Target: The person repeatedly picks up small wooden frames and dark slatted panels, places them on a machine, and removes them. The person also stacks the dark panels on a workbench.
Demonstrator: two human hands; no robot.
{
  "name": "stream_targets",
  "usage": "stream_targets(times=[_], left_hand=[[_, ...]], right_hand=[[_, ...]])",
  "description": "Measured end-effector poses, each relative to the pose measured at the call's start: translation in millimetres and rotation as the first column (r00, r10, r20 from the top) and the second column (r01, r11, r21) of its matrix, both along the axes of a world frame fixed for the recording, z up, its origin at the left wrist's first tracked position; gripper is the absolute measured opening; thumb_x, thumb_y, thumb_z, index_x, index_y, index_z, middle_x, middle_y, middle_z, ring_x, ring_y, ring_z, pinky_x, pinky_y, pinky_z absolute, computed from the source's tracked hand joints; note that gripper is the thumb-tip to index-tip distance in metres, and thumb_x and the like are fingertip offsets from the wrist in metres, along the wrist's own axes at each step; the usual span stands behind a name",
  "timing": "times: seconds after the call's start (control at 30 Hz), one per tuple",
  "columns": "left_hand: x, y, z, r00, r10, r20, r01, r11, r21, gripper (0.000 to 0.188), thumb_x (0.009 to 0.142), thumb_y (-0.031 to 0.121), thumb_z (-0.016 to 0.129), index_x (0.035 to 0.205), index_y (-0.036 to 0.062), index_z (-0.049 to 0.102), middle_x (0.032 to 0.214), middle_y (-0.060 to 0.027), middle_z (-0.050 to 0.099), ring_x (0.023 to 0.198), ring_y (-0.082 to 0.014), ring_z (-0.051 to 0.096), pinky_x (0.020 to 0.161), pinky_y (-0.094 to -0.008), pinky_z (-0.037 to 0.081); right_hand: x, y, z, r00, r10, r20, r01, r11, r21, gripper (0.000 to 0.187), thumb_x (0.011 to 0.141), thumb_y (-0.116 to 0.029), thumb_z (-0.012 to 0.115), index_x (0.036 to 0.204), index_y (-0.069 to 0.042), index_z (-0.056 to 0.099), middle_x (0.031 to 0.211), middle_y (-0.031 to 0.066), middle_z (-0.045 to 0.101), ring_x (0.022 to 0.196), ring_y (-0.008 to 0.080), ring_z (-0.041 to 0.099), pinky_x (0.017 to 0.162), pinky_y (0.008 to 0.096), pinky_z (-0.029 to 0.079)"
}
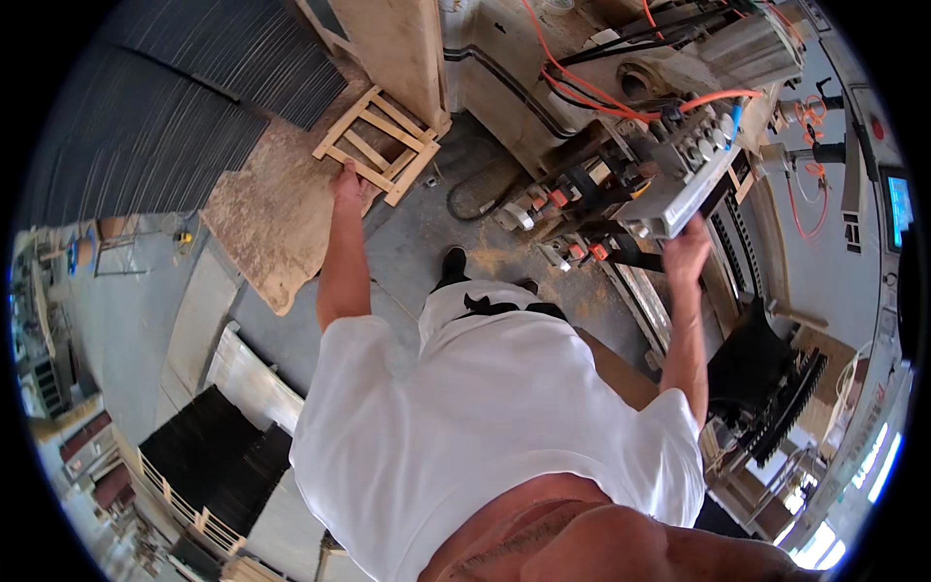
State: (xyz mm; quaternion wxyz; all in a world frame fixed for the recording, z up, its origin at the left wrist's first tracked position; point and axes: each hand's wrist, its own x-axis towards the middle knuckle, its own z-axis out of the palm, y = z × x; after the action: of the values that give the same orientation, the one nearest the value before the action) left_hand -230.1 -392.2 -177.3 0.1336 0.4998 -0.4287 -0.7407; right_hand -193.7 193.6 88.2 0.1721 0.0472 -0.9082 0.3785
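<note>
My left hand [349, 184] is closed on the near edge of a small slatted wooden frame [396, 124], made of pale strips with gaps between them. The frame is tilted over the corner of a worn brown board [262, 209]; whether it rests on anything I cannot tell. Out to the right, my right hand [687, 250] is at the near end of a grey metal block [669, 202] on a machine. Its fingers are partly hidden by the block, so their grip does not show.
Tall stacks of dark strips [126, 126] stand at the far left. Orange hoses [606, 97] and cables run over the machine [582, 199]. Sawdust lies on the grey floor [398, 257] by my feet. A lit screen [899, 209] is at the right, a black stack [218, 466] at the near left.
</note>
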Motion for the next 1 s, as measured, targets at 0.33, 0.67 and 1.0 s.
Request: stream_targets(times=[0.33,0.67,1.0], left_hand=[[-83,-50,-69,0.423,-0.300,0.855,0.906,0.142,-0.398,0.039,0.087,0.039,0.061,0.108,0.0061,0.064,0.114,-0.0118,0.064,0.101,-0.0213,0.063,0.077,-0.0367,0.054],[-30,36,-4,0.663,-0.400,0.633,0.478,-0.424,-0.769,0.042,0.071,0.037,0.074,0.100,0.0089,0.064,0.103,-0.0132,0.066,0.107,-0.0325,0.056,0.096,-0.0454,0.039],[-47,51,-43,0.426,-0.342,0.838,0.631,-0.552,-0.546,0.027,0.069,0.020,0.069,0.091,0.0053,0.066,0.090,-0.0156,0.067,0.088,-0.0361,0.064,0.077,-0.0462,0.048]], right_hand=[[159,-45,-142,0.701,-0.173,0.691,0.123,0.985,0.122,0.020,0.084,-0.009,0.063,0.103,-0.003,0.068,0.085,0.0074,0.069,0.077,0.0115,0.064,0.066,0.0256,0.050],[202,-41,-177,0.623,-0.286,0.728,0.262,0.953,0.150,0.025,0.083,-0.011,0.063,0.105,0.000,0.066,0.090,0.0124,0.070,0.084,0.0169,0.067,0.073,0.0285,0.053],[224,-9,-120,0.697,-0.476,0.536,0.465,0.869,0.168,0.019,0.081,-0.019,0.058,0.095,-0.009,0.065,0.090,0.0165,0.067,0.086,0.0364,0.063,0.071,0.0448,0.051]])
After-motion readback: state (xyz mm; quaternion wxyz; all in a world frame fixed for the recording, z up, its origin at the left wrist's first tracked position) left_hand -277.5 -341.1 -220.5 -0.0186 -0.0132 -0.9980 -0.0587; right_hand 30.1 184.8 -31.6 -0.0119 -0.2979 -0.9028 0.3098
